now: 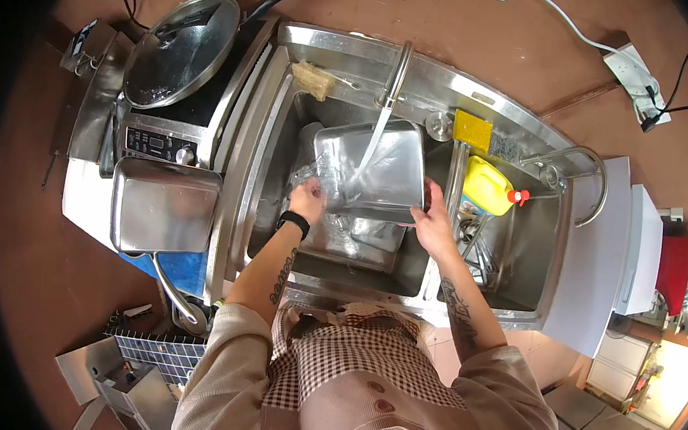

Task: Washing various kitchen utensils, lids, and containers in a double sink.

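Under the running faucet point(398, 74), a rectangular stainless steel pan point(393, 164) is tilted over the left sink basin point(412, 275). The stream lands inside it and splashes towards its left side. My right hand point(435, 225) grips the pan's near right corner, thumb over the rim. At the pan's left edge is my left hand point(307, 201), wearing a black wristband point(293, 223); splashing water blurs its fingers, so its hold is unclear. Below the pan, another metal container point(379, 235) lies in the wet basin, partly hidden.
The right basin holds a yellow jug point(487, 185) with a red cap and several metal utensils point(481, 259). A yellow sponge point(472, 130) and a steel scourer point(504, 146) sit on the back ledge. At left are an upturned steel pan point(166, 207) and a lidded wok point(181, 50).
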Tool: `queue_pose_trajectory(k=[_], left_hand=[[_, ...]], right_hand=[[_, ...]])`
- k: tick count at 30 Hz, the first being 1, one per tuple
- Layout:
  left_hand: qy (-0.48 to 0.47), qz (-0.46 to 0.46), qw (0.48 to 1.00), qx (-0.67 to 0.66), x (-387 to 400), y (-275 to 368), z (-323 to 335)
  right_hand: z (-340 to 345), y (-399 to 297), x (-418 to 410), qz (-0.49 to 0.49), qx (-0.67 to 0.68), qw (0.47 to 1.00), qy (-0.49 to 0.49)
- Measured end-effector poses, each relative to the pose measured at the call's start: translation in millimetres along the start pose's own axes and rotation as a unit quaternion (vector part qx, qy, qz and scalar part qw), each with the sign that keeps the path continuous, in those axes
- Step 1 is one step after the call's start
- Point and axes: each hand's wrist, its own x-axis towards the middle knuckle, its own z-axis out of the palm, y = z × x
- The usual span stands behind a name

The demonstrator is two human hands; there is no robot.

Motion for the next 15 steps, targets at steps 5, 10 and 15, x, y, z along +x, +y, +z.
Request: queue_pose_trajectory(k=[5, 10, 15], left_hand=[[0.070, -0.002, 0.997, -0.032, 11.6, 13.9, 12.2], [-0.037, -0.085, 0.993, -0.071, 2.6, 6.1, 31.8], [-0.150, -0.244, 0.854, -0.434, -6.8, 6.4, -3.1]], right_hand=[[5.5, -34.3, -20.3, 0.074, 0.178, 0.981, 0.040], [-18.6, -37.9, -13.4, 0.144, 0.130, 0.979, 0.065], [-41.9, 28.7, -2.5, 0.210, 0.245, 0.946, 0.039]])
